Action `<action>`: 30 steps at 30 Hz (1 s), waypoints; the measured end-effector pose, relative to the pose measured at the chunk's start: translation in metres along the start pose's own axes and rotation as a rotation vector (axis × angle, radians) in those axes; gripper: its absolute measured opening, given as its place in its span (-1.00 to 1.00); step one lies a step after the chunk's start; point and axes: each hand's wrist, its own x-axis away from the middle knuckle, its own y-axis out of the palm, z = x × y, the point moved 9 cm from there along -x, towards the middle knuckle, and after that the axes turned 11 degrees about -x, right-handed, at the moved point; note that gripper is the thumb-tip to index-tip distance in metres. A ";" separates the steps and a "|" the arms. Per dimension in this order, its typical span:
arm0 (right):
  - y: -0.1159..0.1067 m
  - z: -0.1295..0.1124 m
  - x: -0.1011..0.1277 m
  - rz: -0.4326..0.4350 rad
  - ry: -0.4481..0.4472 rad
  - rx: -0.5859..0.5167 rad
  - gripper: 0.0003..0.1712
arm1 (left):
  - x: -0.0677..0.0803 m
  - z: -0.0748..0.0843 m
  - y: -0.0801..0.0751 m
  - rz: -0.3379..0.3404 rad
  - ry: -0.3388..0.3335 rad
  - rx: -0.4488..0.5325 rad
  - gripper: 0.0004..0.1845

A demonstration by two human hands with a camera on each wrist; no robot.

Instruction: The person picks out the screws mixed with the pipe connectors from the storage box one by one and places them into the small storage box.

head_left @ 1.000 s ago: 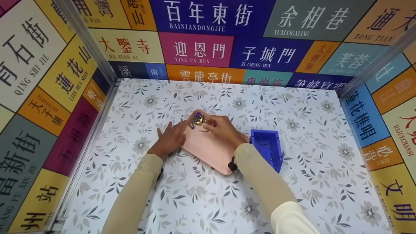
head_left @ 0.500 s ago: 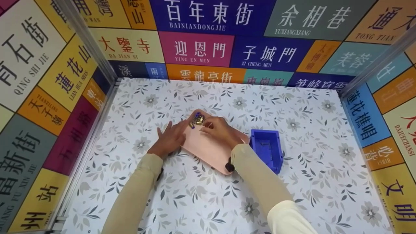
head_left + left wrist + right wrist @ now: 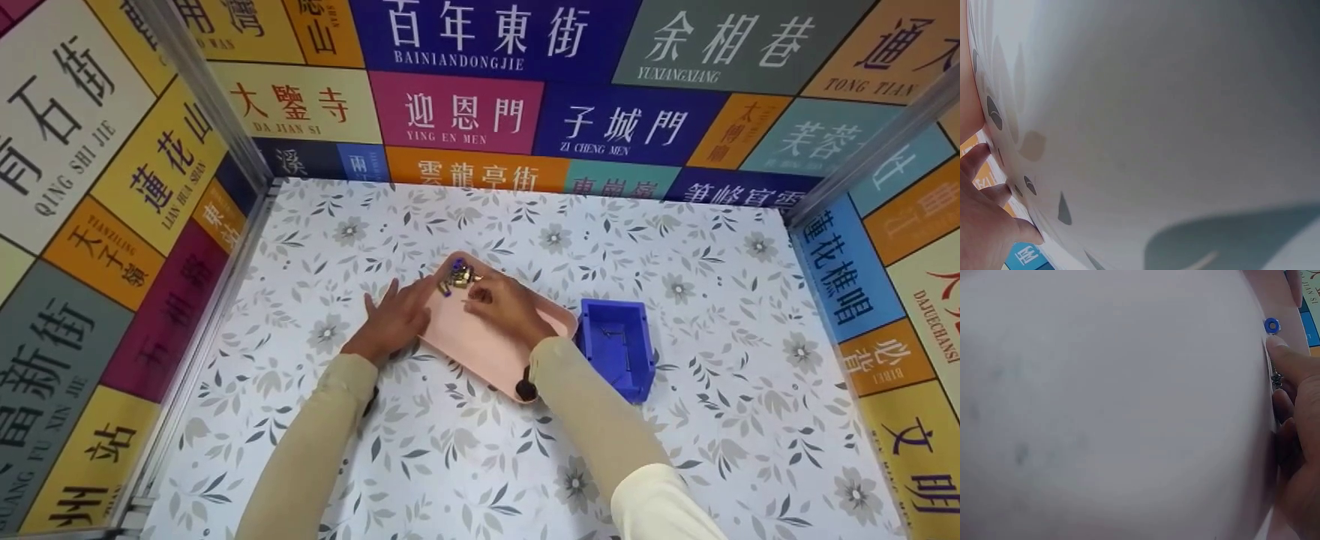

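Observation:
A pink tray lies slantwise on the table. My left hand rests at its left edge, fingers spread; in the left wrist view its fingertips touch the patterned cloth. Over the tray's upper part is my right hand, thumb and fingers bent together low over the surface. I cannot tell whether a small piece is between them. Just beyond them sits a small heap of brass-coloured and blue metal hardware. The right wrist view shows a blue ring-shaped piece by the thumb of the right hand.
A blue plastic bin with a few thin, screw-like metal pieces stands against the tray's right side. White floral cloth covers the table. Panels with printed street names enclose the back and both sides.
My right hand has shifted slightly left and nearer, and its fingertips now cover the spot where a thin piece lay on the tray. The left hand stays in place.

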 end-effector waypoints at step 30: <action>0.004 0.005 0.000 0.008 0.020 0.044 -0.83 | 0.002 0.000 0.000 -0.011 -0.017 -0.008 -0.36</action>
